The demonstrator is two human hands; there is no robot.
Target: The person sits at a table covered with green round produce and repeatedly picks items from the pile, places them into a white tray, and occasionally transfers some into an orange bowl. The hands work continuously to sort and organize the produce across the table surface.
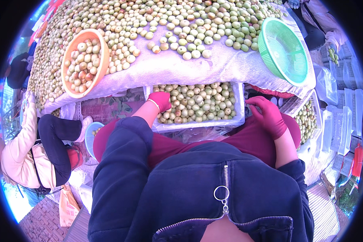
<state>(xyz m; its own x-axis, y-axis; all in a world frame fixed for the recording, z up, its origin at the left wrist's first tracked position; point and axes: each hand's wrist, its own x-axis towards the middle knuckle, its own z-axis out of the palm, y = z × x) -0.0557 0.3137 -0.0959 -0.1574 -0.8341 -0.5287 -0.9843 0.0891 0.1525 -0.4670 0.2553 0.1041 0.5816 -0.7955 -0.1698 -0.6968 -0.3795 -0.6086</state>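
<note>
Far left, a person in a cream jacket and dark trousers (32, 149) crouches beside a small pale-blue bowl (93, 137) on the ground, close enough that a rolling fruit or a shifted knee could bump them. Above, a round orange plastic basket (86, 62) full of small green-and-russet fruits sits tilted at the edge of the pale cloth-covered table (165, 70); a nudge there would likely tip it over the drop.

The left hand (160, 101), in a magenta glove, is curled at the near-left corner of the white rectangular foam crate (240, 105), resting on the small round green fruits (197, 103) packed inside; whether it pinches one I cannot tell. The crate sits just under the table lip, in front of the person's lap, filled almost to its rim, so a hasty sweep could spill fruit over the wall.

The right hand (268, 115), also gloved, hovers at the crate's right edge with fingers bent together, perhaps on something small, though that is unclear.

Above it, an empty green plastic mesh basket (282, 50) leans at the table corner and could slide off. Farther right, a second white crate of fruits (306, 119) and stacked clear plastic packaging (343, 121) crowd the elbow.
</note>
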